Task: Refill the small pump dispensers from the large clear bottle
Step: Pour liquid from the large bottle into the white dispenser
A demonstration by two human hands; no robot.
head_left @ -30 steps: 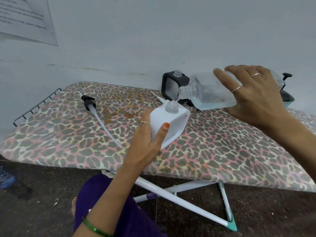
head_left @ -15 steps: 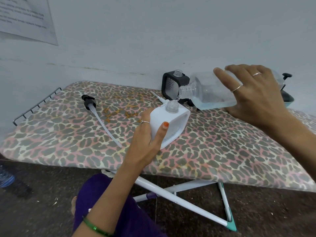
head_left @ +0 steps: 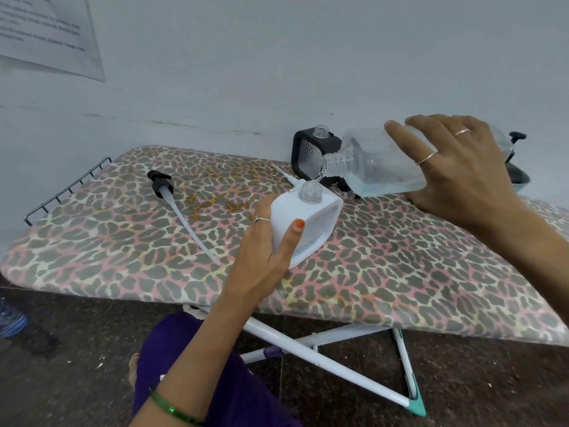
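Note:
My left hand [head_left: 261, 257] grips a white square dispenser [head_left: 311, 223], pump removed, tilted on the leopard-print ironing board [head_left: 400, 257]. My right hand [head_left: 452, 177] holds the large clear bottle [head_left: 378, 163] on its side, pale blue liquid inside. Its threaded neck points down-left just above the dispenser's open mouth, and a thin stream runs into it. A black dispenser [head_left: 311, 152] with an open clear neck stands behind, against the wall. A black pump head with a long white tube [head_left: 172, 204] lies on the board to the left.
A second white pump tube [head_left: 286, 177] pokes out behind the white dispenser. A dark object on a teal base [head_left: 517, 171] sits at the far right behind my hand. A wire rack [head_left: 61, 192] ends the board on the left. White folding legs [head_left: 323, 362] stand below.
Almost nothing has shifted. Both hands keep their hold and the bottle stays tipped over the white dispenser's mouth while the liquid runs.

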